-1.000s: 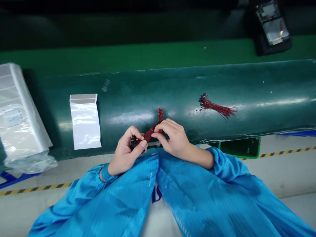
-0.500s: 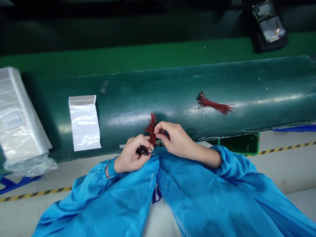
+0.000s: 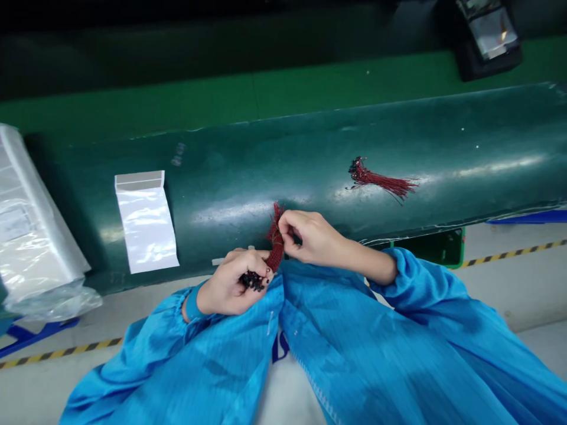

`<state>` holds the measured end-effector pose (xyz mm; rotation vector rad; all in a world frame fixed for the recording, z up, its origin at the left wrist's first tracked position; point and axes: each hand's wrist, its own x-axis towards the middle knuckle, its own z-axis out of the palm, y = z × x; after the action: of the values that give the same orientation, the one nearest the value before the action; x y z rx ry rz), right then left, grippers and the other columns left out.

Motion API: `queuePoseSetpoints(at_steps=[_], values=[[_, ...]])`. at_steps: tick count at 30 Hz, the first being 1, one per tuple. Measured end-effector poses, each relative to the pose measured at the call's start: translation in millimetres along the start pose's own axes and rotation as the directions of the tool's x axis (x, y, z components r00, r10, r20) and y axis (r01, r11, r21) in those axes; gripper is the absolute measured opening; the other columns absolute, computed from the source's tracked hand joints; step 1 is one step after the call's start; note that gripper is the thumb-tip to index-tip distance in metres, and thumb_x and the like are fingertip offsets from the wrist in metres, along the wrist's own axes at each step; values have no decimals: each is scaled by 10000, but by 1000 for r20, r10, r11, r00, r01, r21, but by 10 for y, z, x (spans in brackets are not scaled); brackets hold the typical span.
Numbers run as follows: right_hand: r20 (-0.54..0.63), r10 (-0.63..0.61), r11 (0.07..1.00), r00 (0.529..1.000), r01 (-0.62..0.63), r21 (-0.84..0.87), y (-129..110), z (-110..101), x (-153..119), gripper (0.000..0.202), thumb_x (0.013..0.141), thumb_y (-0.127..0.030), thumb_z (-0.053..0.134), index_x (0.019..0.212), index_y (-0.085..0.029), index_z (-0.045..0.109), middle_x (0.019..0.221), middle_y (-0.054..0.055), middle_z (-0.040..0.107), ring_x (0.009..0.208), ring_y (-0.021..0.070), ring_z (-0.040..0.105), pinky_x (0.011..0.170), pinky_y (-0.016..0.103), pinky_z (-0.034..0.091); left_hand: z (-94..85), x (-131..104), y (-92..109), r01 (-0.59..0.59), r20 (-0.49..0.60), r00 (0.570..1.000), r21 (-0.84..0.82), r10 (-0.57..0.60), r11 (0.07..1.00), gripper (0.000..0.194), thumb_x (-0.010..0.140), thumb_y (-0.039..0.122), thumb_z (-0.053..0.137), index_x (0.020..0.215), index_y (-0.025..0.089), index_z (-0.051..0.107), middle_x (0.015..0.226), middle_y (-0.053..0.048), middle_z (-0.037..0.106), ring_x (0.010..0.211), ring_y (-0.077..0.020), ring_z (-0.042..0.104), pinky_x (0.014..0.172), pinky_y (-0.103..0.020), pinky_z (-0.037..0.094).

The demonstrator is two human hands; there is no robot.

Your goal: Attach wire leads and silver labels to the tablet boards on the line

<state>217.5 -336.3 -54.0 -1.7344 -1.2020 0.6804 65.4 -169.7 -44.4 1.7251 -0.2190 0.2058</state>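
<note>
My left hand is closed around a bundle of thin red wires near its end with small black tips. The wires' loose ends stick up and away from me, past my fingers. With thumb and forefinger pinched together, my right hand is at the upper part of this bundle, where a thin tie seems to wrap the wires. What exactly sits in the pinch is too small to make out. Another bundle of red wires with black ends lies on the green mat to the right.
A small white zip bag lies flat at the left. Beyond it are stacked clear plastic bags. A black device stands at the back right. Below the table edge is a green bin.
My right hand has shifted slightly up while pinching beside the bundle. My left hand has tilted and dropped a little, still holding the wires. The whole view has shifted slightly.
</note>
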Motion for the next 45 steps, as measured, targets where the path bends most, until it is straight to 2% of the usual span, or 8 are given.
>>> queuePoseSetpoints(at_steps=[8,11,15,19,22,25,34,45], values=[[-171,272,885,947,-316,-341,483,-226,112,124,791,-102,522,825,-217,497,778,31,569,695,185,480,696,318,336,-81,-124,133,130,-223,969,83,-108,988,164,908,209,724,855,244,573,683,-4,641,666,-175,707,610,-281,570],[-287,90,938,954,-178,-297,373,-384,57,68,852,-155,534,892,-209,531,879,70,613,807,220,547,772,346,405,-87,-105,117,162,-250,958,67,-141,985,178,912,221,729,831,227,570,685,3,611,675,-160,701,602,-246,556],[194,-279,932,941,314,-182,-53,-328,3,201,1044,-361,553,1150,-192,573,1123,112,689,1068,244,625,1013,410,409,-105,-52,87,193,-144,970,-42,-197,980,161,935,173,701,868,219,562,702,20,590,617,-116,657,579,-194,518],[513,-146,908,846,321,-270,-224,-175,10,309,1130,-457,471,1113,-180,605,945,44,737,900,189,673,907,361,388,-359,-54,140,442,266,881,-164,-392,882,276,996,427,685,1228,290,622,989,-87,736,809,-221,752,698,-315,625],[525,-129,815,841,391,-427,-236,-120,0,325,1134,-424,474,1054,-162,648,898,60,758,880,208,698,868,379,367,-540,-27,125,575,327,783,-57,-529,816,749,1018,658,529,1661,339,316,1452,-188,646,1260,-379,684,932,-485,631],[546,-125,773,829,426,-470,-298,-65,11,288,1125,-290,466,1025,-130,684,879,95,775,825,233,725,794,398,382,-482,35,49,493,292,801,172,-523,853,848,987,534,657,1700,316,252,1507,-169,622,1327,-375,647,969,-420,601],[617,-25,786,786,397,-474,-275,-133,-82,281,1117,-224,424,1128,-90,670,918,100,781,847,253,739,761,416,409,-105,237,94,478,447,704,278,-552,833,255,1041,471,582,1128,250,674,976,-33,766,825,-215,741,703,-271,542],[416,-97,815,904,312,-488,232,-662,-335,293,1111,-359,443,1104,-158,656,1013,117,729,939,253,606,857,408,326,-295,121,58,724,395,605,87,-691,684,346,1050,501,554,1181,235,732,1091,-36,792,952,-231,736,849,-303,571]])
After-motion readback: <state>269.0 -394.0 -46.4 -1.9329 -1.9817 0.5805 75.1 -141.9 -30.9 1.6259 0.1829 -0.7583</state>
